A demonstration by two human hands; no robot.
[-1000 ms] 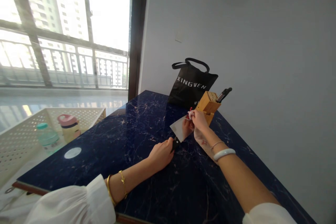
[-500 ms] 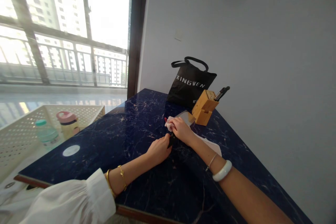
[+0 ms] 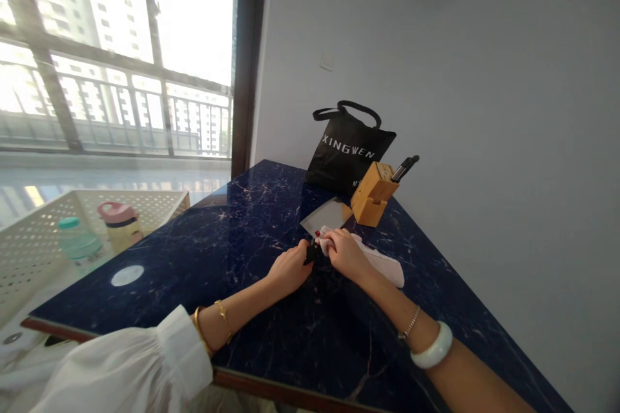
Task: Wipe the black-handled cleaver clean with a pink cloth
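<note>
My left hand is closed around the black handle of a broad steel cleaver, whose blade lies nearly flat on the table, pointing away from me. My right hand presses a white cloth against the blade's heel, close to the handle. The cloth's free end trails over the dark blue marble tabletop. A small red spot shows at the cloth's edge. What it is, I cannot tell.
A wooden knife block holding black-handled knives stands just beyond the blade, in front of a black XINGWEN tote bag. A grey wall runs along the right. A white perforated crate holds a bottle and a pink-lidded tumbler at left.
The cleaver has tilted down to lie nearly flat. My right hand and the cloth have slid along the blade toward the handle, exposing the blade, and the cloth now trails across the table.
</note>
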